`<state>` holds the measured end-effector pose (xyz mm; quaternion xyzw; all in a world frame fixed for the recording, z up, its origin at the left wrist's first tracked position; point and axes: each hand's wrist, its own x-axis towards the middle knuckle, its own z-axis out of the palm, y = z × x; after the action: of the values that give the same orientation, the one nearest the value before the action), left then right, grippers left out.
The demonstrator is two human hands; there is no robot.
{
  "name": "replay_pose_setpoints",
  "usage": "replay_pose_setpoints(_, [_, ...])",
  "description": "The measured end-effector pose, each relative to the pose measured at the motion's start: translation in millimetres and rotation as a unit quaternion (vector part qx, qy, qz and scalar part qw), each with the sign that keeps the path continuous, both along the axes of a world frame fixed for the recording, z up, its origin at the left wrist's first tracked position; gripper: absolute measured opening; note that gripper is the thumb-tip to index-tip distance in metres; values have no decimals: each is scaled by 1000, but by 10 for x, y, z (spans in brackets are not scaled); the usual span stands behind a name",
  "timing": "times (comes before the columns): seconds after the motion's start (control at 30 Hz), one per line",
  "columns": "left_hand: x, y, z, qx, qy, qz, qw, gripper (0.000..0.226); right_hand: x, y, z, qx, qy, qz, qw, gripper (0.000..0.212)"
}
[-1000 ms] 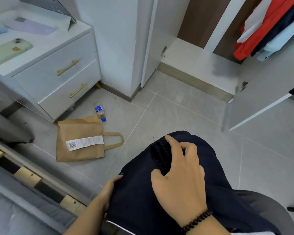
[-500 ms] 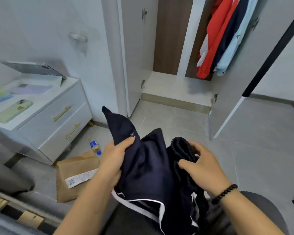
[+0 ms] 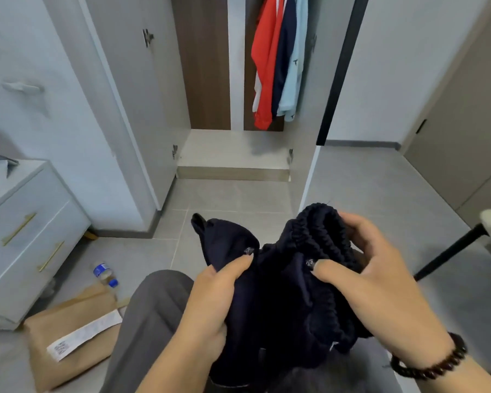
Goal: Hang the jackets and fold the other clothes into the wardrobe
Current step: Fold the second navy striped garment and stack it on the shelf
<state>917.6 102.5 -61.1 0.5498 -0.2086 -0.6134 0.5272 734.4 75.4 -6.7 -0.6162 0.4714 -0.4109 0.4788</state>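
Home bedroom, open wardrobe (image 3: 233,148) (shirts (image 3: 278,61) hanging), nightstand (image 3: 26,236)

Navy garment (image 3: 284,302); red (image 3: 262,66), navy (image 3: 285,52) and pale-blue (image 3: 296,66) hanging clothes; brown paper bag (image 3: 68,321); grey tiled floor (image 3: 366,188)

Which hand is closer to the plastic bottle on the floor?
Left. The left hand grips the navy garment just right of the bottle; the right hand is farther right.
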Motion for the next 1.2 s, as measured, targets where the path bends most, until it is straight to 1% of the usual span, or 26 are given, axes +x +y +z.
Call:
replay_pose_setpoints(0.03, [-54,45,-20,-22,55,-40,997,21,24,41,-66,-1,4,9,1000,51])
replay_pose_setpoints(0.07, [-67,104,-81,-58,81,-57,993,27,49,71,-123,-3,11,21,1000,51])
replay_pose_setpoints(0.13, [-85,184,-131,-77,60,-50,994,32,92,94,-207,-17,34,52,998,51])
replay_pose_setpoints(0.17, [-100,218,-138,-66,49,-54,995,29,107,92,-230,-25,49,67,996,50])
replay_pose_setpoints(0.23, [-148,229,-54,-5,38,-42,998,25,121,87,-247,-32,76,92,992,48])
replay_pose_setpoints(0.4, [-112,345,-17,-21,17,-25,999,22,139,169,-300,-46,131,131,982,49])
replay_pose_setpoints(0.47, [-128,333,-22,-26,-2,-21,999,23,185,229,-367,-41,118,125,984,50])
replay_pose_setpoints(0.5, [-129,333,-40,-28,5,-11,1000,28,215,252,-400,-31,101,116,988,50])
replay_pose_setpoints(0.53, [-117,324,-53,-30,28,3,999,36,245,269,-427,-18,77,106,991,49])
replay_pose_setpoints(0.6, [-63,307,-86,-38,54,11,998,59,291,286,-449,14,25,94,995,43])
replay_pose_setpoints(0.63, [-32,301,-108,-45,51,0,998,68,310,295,-446,29,5,93,995,41])
replay_pose_setpoints(0.67, [0,301,-116,-48,44,-7,998,71,330,316,-441,44,-10,94,995,42])
replay_pose_setpoints(0.73, [61,330,-152,-50,41,-25,998,62,385,380,-427,68,-15,94,993,52])
replay_pose_setpoints(0.8, [88,345,-170,-50,25,-51,997,48,446,447,-424,70,27,98,992,61])
replay_pose_setpoints(0.83, [101,353,-189,-47,2,-69,997,44,477,479,-424,66,46,100,992,64])
replay_pose_setpoints(0.93, [126,360,-212,-45,-28,-75,996,38,501,521,-447,56,68,98,991,59])
replay_pose_setpoints(1.0, [113,361,-233,-39,-27,-74,996,38,475,525,-479,57,73,99,991,53])
replay_pose_setpoints(1.1, [79,377,-258,-17,-37,-57,998,44,429,544,-538,84,53,108,989,49])
replay_pose_setpoints(1.2, [56,402,-248,-14,-72,-58,996,64,387,587,-578,86,40,123,988,50])
